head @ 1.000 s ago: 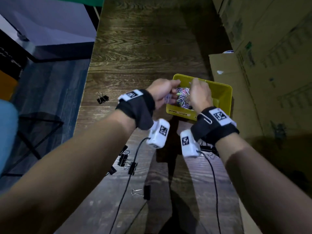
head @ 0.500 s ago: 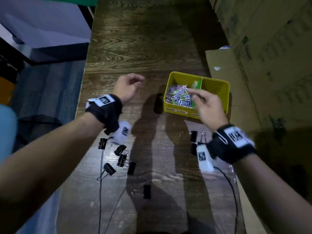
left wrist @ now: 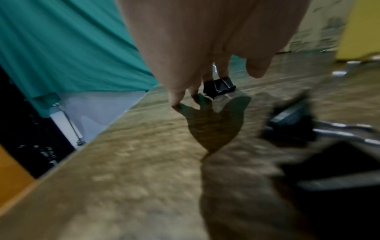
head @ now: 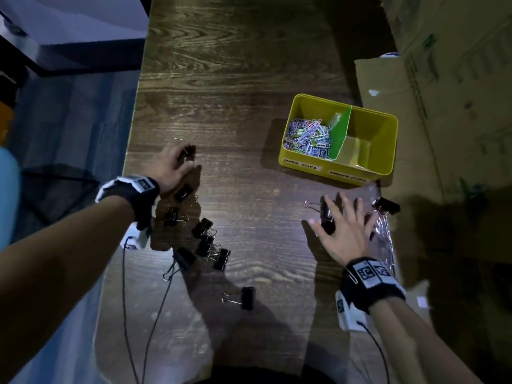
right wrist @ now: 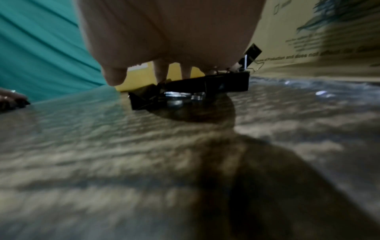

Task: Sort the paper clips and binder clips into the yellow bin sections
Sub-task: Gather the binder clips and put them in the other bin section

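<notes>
The yellow bin (head: 383,146) sits at the table's right with a green divider (head: 340,134). Its left section holds a heap of coloured paper clips (head: 309,137); the right section shows only bare floor. My left hand (head: 184,157) reaches down near the table's left edge. Its fingers (left wrist: 176,97) touch the wood beside a black binder clip (left wrist: 219,85), which is not gripped. My right hand (head: 340,217) is spread flat over black binder clips (head: 325,213) in front of the bin, fingers straight. More binder clips (head: 206,241) lie scattered between my arms.
Cardboard boxes (head: 443,106) wall off the right side, close behind the bin. A crinkled clear plastic bag (head: 385,236) lies under my right hand's far side, with another binder clip (head: 388,207) by it. Thin black cables (head: 124,286) trail over the table's near left edge.
Both hands have left the bin and dropped to the table. The left went out to a clip at the left edge, the right came back onto clips in front of the bin.
</notes>
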### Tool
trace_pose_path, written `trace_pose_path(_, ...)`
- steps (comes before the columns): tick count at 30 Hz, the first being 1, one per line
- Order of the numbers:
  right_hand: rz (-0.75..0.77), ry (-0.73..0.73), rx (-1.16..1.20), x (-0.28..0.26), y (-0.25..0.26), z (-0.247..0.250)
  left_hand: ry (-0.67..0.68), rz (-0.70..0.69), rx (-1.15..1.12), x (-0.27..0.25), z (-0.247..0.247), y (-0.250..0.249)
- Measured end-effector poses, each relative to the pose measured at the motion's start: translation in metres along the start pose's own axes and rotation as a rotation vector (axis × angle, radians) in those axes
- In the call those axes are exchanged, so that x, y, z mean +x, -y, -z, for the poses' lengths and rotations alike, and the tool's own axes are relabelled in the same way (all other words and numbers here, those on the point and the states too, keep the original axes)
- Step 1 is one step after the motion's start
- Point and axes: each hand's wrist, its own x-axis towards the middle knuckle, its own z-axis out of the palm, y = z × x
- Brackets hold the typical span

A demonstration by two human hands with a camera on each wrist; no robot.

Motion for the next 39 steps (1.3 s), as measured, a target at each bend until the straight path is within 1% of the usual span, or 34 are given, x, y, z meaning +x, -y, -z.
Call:
trace_pose_path(2, 0.001, -0.009, 0.011, -0.003, 0.01, -0.005, 0.001, -0.136, -0.033, -0.02, -0.015, -0.011)
trace_pose_path(4, 0.042, -0.024, 0.04, -0.011, 0.023, -0.01, 0.034, -0.232, -0.031, -0.043, -0.033, -0.017)
trace_pose_path(7, 0.167, 0.026, 0.08, -0.029, 0.046, -0.02, 0.103, -0.301, -0.02, -0.079, -0.052, -0.028)
trace_pose_path(9, 0.243, 0.058, 0.141, -0.04, 0.057, -0.023, 0.101, -0.327, -0.07, -0.099, -0.054, -0.031)
trace_pose_path(10, 0.261, 0.047, 0.191, -0.044, 0.059, -0.022, 0.062, -0.307, -0.122, -0.107, -0.052, -0.03)
trace_pose_path(11, 0.261, 0.01, 0.252, -0.046, 0.058, -0.02, 0.0, -0.253, -0.179, -0.112, -0.049, -0.024)
trace_pose_path(12, 0.241, -0.047, 0.311, -0.049, 0.054, -0.016, -0.072, -0.168, -0.233, -0.12, -0.046, -0.016)
trace_pose_path(14, 0.125, -0.141, 0.392, -0.051, 0.038, -0.009, -0.169, 0.031, -0.312, -0.138, -0.043, 0.001)
trace_pose_path(15, 0.054, -0.167, 0.417, -0.05, 0.029, -0.007, -0.177, 0.096, -0.33, -0.148, -0.044, 0.008)
trace_pose_path(16, -0.001, -0.179, 0.433, -0.049, 0.021, -0.006, -0.166, 0.116, -0.327, -0.156, -0.047, 0.01)
trace_pose_path(17, -0.021, -0.169, 0.429, -0.048, 0.016, -0.006, -0.152, 0.1, -0.305, -0.161, -0.052, 0.01)
trace_pose_path(18, -0.003, -0.133, 0.398, -0.046, 0.015, -0.009, -0.14, 0.06, -0.274, -0.162, -0.058, 0.007)
trace_pose_path(20, 0.099, -0.036, 0.283, -0.042, 0.024, -0.02, -0.143, -0.029, -0.254, -0.156, -0.072, -0.005)
trace_pose_path(21, 0.145, -0.002, 0.221, -0.04, 0.03, -0.027, -0.146, -0.047, -0.263, -0.151, -0.078, -0.014)
trace_pose_path(23, 0.171, 0.016, 0.136, -0.037, 0.046, -0.038, -0.131, -0.042, -0.248, -0.142, -0.091, -0.037)
trace_pose_path(25, 0.173, 0.012, 0.111, -0.035, 0.062, -0.045, -0.096, -0.047, -0.204, -0.136, -0.101, -0.061)
trace_pose_path(27, 0.227, 0.039, 0.114, -0.033, 0.079, -0.048, -0.051, -0.092, -0.16, -0.132, -0.109, -0.083)
trace_pose_path(29, 0.263, 0.063, 0.153, -0.032, 0.089, -0.048, 0.008, -0.14, -0.15, -0.132, -0.113, -0.096)
trace_pose_path(30, 0.255, 0.046, 0.187, -0.032, 0.089, -0.044, 0.034, -0.153, -0.172, -0.134, -0.113, -0.098)
trace_pose_path(31, 0.226, -0.006, 0.225, -0.031, 0.084, -0.037, 0.046, -0.155, -0.213, -0.137, -0.111, -0.099)
trace_pose_path(32, 0.173, -0.087, 0.262, -0.029, 0.072, -0.029, 0.041, -0.145, -0.264, -0.141, -0.107, -0.097)
trace_pose_path(34, 0.002, -0.284, 0.296, -0.02, 0.038, -0.006, -0.015, -0.113, -0.334, -0.155, -0.096, -0.085)
trace_pose_path(35, -0.106, -0.346, 0.271, -0.011, 0.015, 0.005, -0.04, -0.119, -0.323, -0.166, -0.092, -0.077)
trace_pose_path(36, -0.222, -0.352, 0.24, -0.001, -0.008, 0.012, -0.053, -0.162, -0.255, -0.177, -0.09, -0.067)
trace_pose_path(37, -0.331, -0.311, 0.22, 0.01, -0.029, 0.016, -0.042, -0.23, -0.135, -0.189, -0.092, -0.058)
trace_pose_path(38, -0.414, -0.25, 0.22, 0.019, -0.046, 0.017, 0.0, -0.298, 0.01, -0.2, -0.098, -0.052)
trace_pose_path(39, -0.457, -0.198, 0.23, 0.025, -0.054, 0.016, 0.064, -0.348, 0.15, -0.21, -0.106, -0.048)
